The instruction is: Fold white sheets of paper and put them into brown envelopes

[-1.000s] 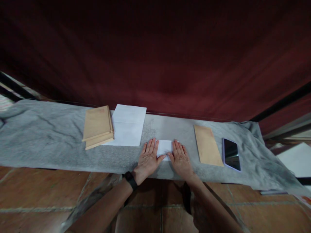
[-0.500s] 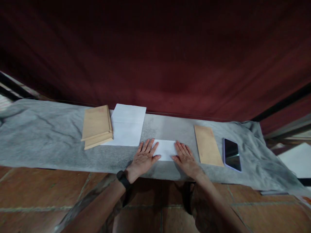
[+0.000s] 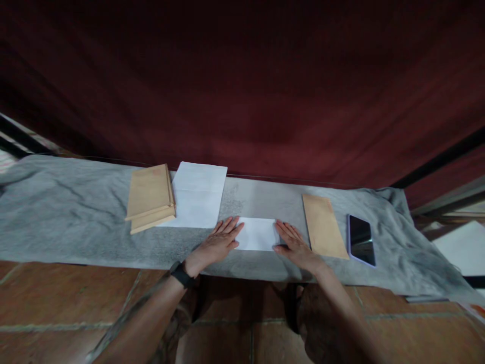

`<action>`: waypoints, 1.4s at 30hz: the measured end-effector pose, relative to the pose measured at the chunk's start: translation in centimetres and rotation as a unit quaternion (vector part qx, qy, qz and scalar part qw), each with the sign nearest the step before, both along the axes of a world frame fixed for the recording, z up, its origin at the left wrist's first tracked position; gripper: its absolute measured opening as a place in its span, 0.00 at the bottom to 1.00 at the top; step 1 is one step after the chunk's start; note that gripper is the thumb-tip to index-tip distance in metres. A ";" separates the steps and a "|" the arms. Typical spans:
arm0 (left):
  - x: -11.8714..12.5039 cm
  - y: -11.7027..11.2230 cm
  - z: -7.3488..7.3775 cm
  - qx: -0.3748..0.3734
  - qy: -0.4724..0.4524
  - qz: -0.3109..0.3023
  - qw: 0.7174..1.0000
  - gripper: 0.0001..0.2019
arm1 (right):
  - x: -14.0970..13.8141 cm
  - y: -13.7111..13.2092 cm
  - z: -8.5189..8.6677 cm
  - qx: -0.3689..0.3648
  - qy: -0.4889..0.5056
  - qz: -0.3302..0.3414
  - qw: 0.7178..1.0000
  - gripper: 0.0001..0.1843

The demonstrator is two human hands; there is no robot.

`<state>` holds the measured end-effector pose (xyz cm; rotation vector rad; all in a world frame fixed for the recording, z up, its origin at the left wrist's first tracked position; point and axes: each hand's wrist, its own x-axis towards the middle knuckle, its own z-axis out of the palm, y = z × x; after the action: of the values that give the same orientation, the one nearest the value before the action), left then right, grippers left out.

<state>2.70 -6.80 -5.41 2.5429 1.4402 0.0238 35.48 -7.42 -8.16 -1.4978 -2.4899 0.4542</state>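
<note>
A white folded paper (image 3: 256, 234) lies flat on the grey cloth in front of me, its long side running left to right. My left hand (image 3: 219, 241) rests on its left end, fingers stretched out and palm down, a dark band on the wrist. On the right end lies my right hand (image 3: 294, 245), also flat with its fingers extended. Both hands touch the paper and grip nothing. Just beyond my left hand is a larger white sheet (image 3: 200, 194) with a crease across it. A brown envelope (image 3: 326, 226) lies to the right of my right hand.
Several stacked brown envelopes (image 3: 149, 189) overlap the white sheet's left side. Right of the single envelope lies a phone (image 3: 361, 240) in a lilac case. The grey cloth (image 3: 76, 217) covers a long narrow surface, with a dark red curtain (image 3: 242, 101) behind it and floor tiles (image 3: 68, 293) below.
My hands have slid apart toward the two ends of the folded paper, the left one leftward and the right one slightly rightward. More of the paper's middle shows now.
</note>
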 end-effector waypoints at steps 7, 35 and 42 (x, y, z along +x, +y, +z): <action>1.2 0.1 0.6 0.049 -0.055 0.052 0.996 0.24 | 0.2 0.2 -0.1 -0.007 0.001 0.006 1.000 0.38; 7.9 -3.6 0.6 0.083 -0.131 -0.103 0.982 0.33 | -4.9 -1.3 2.8 0.030 0.132 0.014 0.991 0.30; 8.3 -4.3 0.8 0.069 -0.138 -0.127 0.980 0.35 | -7.1 -1.6 3.1 -0.010 0.163 0.020 0.986 0.30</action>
<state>11.03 -11.11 -4.56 2.6841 1.0380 0.4313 28.40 -9.07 -5.10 -1.2629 -2.2671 0.6752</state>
